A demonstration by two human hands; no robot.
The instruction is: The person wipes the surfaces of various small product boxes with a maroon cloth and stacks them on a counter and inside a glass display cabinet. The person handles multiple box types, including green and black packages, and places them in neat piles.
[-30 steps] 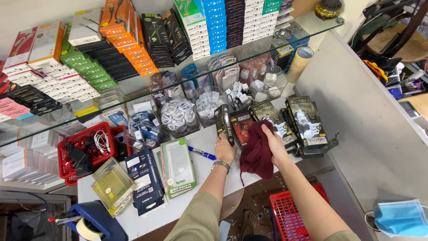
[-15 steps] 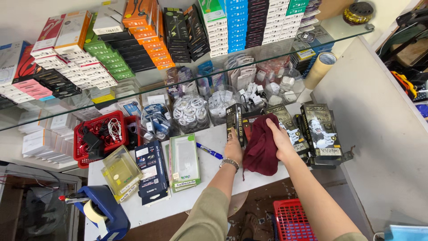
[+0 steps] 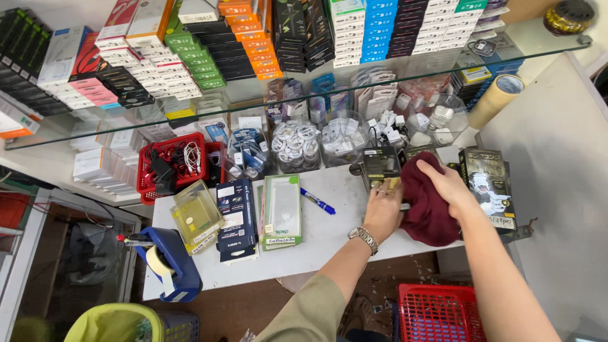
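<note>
Pressing down on the white table (image 3: 329, 237), my left hand (image 3: 382, 212) lies flat with fingers spread, its fingertips touching a dark box (image 3: 380, 166) that stands at the table's back edge. My right hand (image 3: 451, 187) is closed on a maroon cloth (image 3: 427, 206), which lies bunched on the table between both hands, just beside the box. A blue pen (image 3: 318, 202) lies near my left hand, apart from it.
</note>
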